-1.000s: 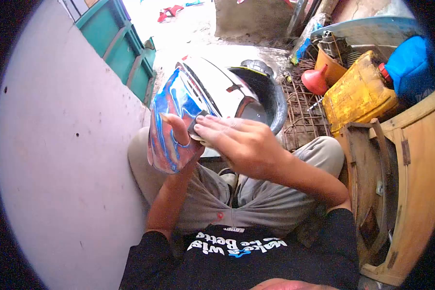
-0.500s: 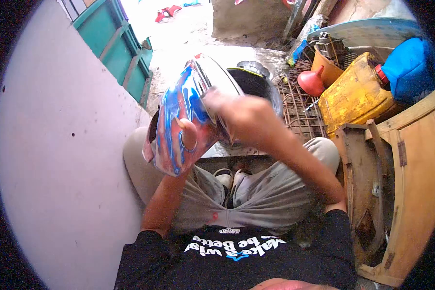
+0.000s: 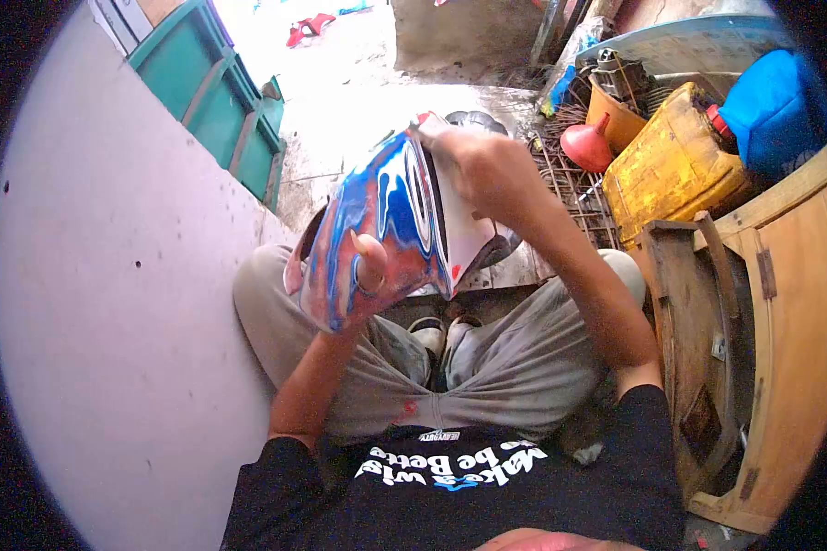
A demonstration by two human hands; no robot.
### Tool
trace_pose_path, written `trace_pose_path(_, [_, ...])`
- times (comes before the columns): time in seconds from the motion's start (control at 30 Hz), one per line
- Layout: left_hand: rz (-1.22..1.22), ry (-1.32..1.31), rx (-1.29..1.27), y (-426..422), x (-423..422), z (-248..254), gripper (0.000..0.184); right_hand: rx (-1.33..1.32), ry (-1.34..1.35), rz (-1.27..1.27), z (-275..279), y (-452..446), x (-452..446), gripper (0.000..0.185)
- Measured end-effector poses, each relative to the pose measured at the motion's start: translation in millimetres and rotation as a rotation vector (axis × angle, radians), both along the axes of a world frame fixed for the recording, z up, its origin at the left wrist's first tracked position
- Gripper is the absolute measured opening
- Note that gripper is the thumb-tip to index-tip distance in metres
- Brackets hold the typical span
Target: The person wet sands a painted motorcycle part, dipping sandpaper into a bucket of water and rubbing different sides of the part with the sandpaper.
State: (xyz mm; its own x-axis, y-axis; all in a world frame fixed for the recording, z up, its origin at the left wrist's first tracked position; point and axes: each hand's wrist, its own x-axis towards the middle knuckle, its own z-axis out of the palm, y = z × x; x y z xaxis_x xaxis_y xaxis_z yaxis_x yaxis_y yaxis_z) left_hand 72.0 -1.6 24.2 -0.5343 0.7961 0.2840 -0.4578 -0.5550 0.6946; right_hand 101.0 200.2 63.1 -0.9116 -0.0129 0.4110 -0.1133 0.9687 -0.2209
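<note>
A curved, hollow shell [image 3: 397, 197], painted in blue, red and white streaks, is held up over my lap. My left hand [image 3: 369, 264] grips it from below and behind. Its thumb shows at a rounded opening in the painted side, and the other fingers are hidden by the shell. At the shell's upper edge, my right hand [image 3: 487, 170] is closed, its fingertips pressed near the top. Something small and dark seems to be under those fingertips, too unclear to name.
Behind the shell lies a black rounded object [image 3: 478, 121] on a pale slab. At right are a yellow jerrycan [image 3: 675, 170], a blue container [image 3: 781, 115], a red funnel [image 3: 586, 145], rusty wire mesh and a wooden frame [image 3: 790, 340]. A white wall [image 3: 129, 275] stands close at left.
My right hand has moved up along the shell to its upper edge. The shell has turned and shifted slightly right, showing more of its white side. The left hand keeps its grip.
</note>
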Motion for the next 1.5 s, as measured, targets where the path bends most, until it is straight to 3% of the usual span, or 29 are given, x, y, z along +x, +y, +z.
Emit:
trace_pose_path(0.07, [0.078,0.034,-0.092,4.9,-5.0,-18.3,0.132,-0.04,0.174,0.258,-1.0,-21.5,19.7,0.03])
trace_pose_path(0.1, [0.115,0.05,-0.14,7.9,-6.8,-23.5,0.132,-0.11,0.396,0.426,-4.7,-32.8,20.9,0.032])
trace_pose_path(0.2, [0.05,0.15,-0.186,-3.9,-17.1,-24.0,0.133,-0.012,0.19,0.155,-10.5,-0.5,3.4,0.033])
trace_pose_path(0.23, [0.076,0.143,-0.192,-6.1,-16.3,-24.8,0.133,-0.079,-0.139,-0.081,14.8,-1.7,6.1,0.035])
trace_pose_path(0.37, [0.2,0.107,-0.2,-9.7,-14.0,-29.6,0.133,-0.112,0.351,0.347,-6.8,-31.8,23.6,0.037])
trace_pose_path(0.4, [0.212,0.103,-0.201,-10.5,-15.1,-29.4,0.132,-0.147,0.372,0.395,-5.5,-35.5,24.6,0.036])
trace_pose_path(0.53, [0.236,0.091,-0.204,-12.1,-12.6,-29.3,0.132,-0.059,-0.318,-0.212,20.4,4.1,0.6,0.037])
trace_pose_path(0.63, [0.229,0.082,-0.199,-9.5,-13.2,-36.1,0.131,0.02,0.154,0.119,-7.2,-19.3,19.9,0.034])
trace_pose_path(0.7, [0.219,0.074,-0.195,-8.5,-15.8,-36.0,0.131,-0.172,0.32,0.385,-2.8,-29.7,25.6,0.033])
trace_pose_path(0.77, [0.218,0.07,-0.191,-8.1,-15.7,-33.3,0.131,-0.016,0.123,0.141,-7.6,-4.0,9.4,0.035])
trace_pose_path(0.8, [0.214,0.068,-0.185,-7.2,-16.1,-34.4,0.131,-0.055,-0.154,-0.062,4.2,0.9,4.9,0.035])
trace_pose_path(0.97, [0.176,0.039,-0.167,-4.1,-23.1,-51.4,0.131,-0.171,0.358,0.423,-5.2,-36.0,24.1,0.034])
trace_pose_path(1.03, [0.184,0.063,-0.176,-5.0,-23.1,-40.4,0.131,-0.026,0.276,0.205,-8.2,-9.7,6.9,0.033])
trace_pose_path(1.1, [0.188,0.077,-0.185,-7.2,-19.1,-31.5,0.131,-0.142,-0.114,-0.115,-0.7,12.2,-0.4,0.035])
trace_pose_path(1.17, [0.19,0.094,-0.189,-9.1,-15.9,-25.2,0.132,-0.044,-0.066,-0.032,-0.7,-12.2,12.7,0.035])
trace_pose_path(1.2, [0.193,0.101,-0.19,-9.2,-14.9,-23.1,0.132,-0.067,0.259,0.191,-11.5,-24.5,18.2,0.035])
trace_pose_path(1.23, [0.192,0.103,-0.189,-9.4,-15.3,-21.1,0.132,-0.1,0.357,0.356,-7.4,-36.4,25.0,0.036])
trace_pose_path(1.3, [0.194,0.11,-0.196,-12.4,-13.9,-15.5,0.133,-0.137,0.294,0.352,-5.6,-29.3,21.1,0.037])
trace_pose_path(1.4, [0.209,0.109,-0.204,-14.2,-11.1,-9.6,0.133,-0.164,-0.025,-0.034,-0.3,-0.6,5.2,0.036])
trace_pose_path(1.5, [0.214,0.114,-0.201,-12.0,-13.5,-11.8,0.134,-0.115,0.253,0.254,-11.3,-28.3,20.3,0.036])
